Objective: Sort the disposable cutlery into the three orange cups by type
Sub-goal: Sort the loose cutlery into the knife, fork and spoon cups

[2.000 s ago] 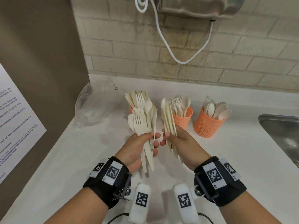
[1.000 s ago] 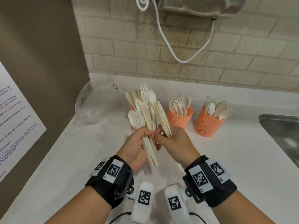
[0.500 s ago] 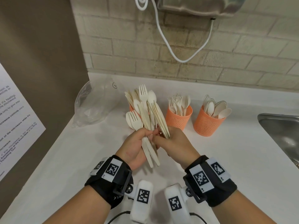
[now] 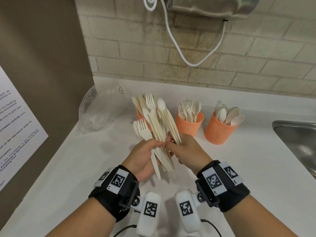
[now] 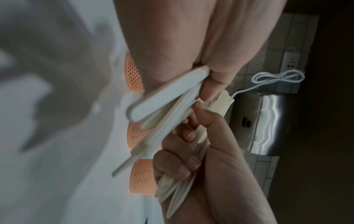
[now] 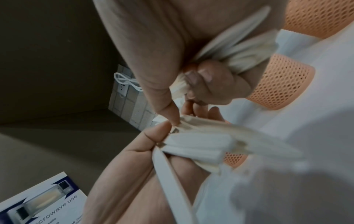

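Note:
My left hand (image 4: 145,151) grips a fanned bundle of mixed cream cutlery (image 4: 153,120), forks and a spoon showing, with the handles pinned under the thumb (image 5: 210,86). My right hand (image 4: 186,147) holds a flat stack of knives (image 4: 171,124) in its curled fingers (image 6: 206,81). Its forefinger (image 6: 172,116) touches the left bundle. Three orange mesh cups stand behind. The left cup (image 4: 139,116) holds knives and is mostly hidden. The middle cup (image 4: 189,125) holds forks and the right cup (image 4: 217,134) holds spoons.
A crumpled clear plastic bag (image 4: 97,113) lies at the back left of the white counter (image 4: 68,168). A steel sink (image 4: 297,139) is at the right edge. A hand dryer (image 4: 205,6) with a white cable (image 4: 188,62) hangs on the brick wall.
My right hand moved left with its stack of knives until it met the left hand's bundle. The two bundles, held apart 2 s ago, now overlap.

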Demonstrator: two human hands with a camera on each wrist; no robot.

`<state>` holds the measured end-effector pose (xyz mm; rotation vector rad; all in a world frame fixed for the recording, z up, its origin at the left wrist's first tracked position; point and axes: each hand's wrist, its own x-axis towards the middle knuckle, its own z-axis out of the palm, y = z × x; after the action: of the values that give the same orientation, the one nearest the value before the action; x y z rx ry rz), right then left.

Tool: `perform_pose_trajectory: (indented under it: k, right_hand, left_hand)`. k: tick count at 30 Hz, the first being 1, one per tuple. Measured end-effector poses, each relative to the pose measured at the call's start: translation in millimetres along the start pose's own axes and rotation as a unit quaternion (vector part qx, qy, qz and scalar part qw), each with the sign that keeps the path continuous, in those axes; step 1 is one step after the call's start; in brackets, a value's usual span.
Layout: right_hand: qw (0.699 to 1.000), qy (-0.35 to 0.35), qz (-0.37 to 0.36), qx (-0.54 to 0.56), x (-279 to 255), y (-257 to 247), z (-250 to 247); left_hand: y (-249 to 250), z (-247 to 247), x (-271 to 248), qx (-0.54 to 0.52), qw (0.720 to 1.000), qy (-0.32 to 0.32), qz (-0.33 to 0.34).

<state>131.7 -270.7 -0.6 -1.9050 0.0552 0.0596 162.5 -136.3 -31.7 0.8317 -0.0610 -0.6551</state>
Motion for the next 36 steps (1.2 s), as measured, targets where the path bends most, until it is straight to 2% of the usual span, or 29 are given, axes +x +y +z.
perform_pose_trajectory:
  k: [8, 14, 19, 24, 28, 32, 36]
  right_hand:
    - [1.0, -0.013, -0.01, 0.023, -2, 3, 3]
    - [0.997, 0.068, -0.01, 0.045, -1, 10, 3]
    - [0.993, 0.107, -0.04, 0.033, 1, 14, 2]
    - [0.991, 0.088, -0.02, 0.104, 0, 10, 3]
    - [0.993, 0.064, -0.04, 0.091, -1, 6, 6]
    - [0.991, 0.079, -0.036, 0.101, 3, 6, 9]
    - [0.99, 0.089, -0.003, 0.105, 6, 4, 10]
  left_hand:
    - [1, -1, 1, 0.074, 0.996, 0.018, 0.038]
    - [4, -4, 3, 0.078, 0.996, 0.038, 0.037]
    - [2, -5, 4, 0.092, 0.994, 0.04, 0.045]
    - [0, -5, 5, 0.099, 0.993, 0.031, 0.054]
    - [1, -1, 4, 0.093, 0.993, 0.012, 0.066]
    - [-1, 1, 3, 0.098, 0.991, 0.017, 0.086]
    - [-3, -2, 3, 0.111, 0.989, 0.033, 0.096]
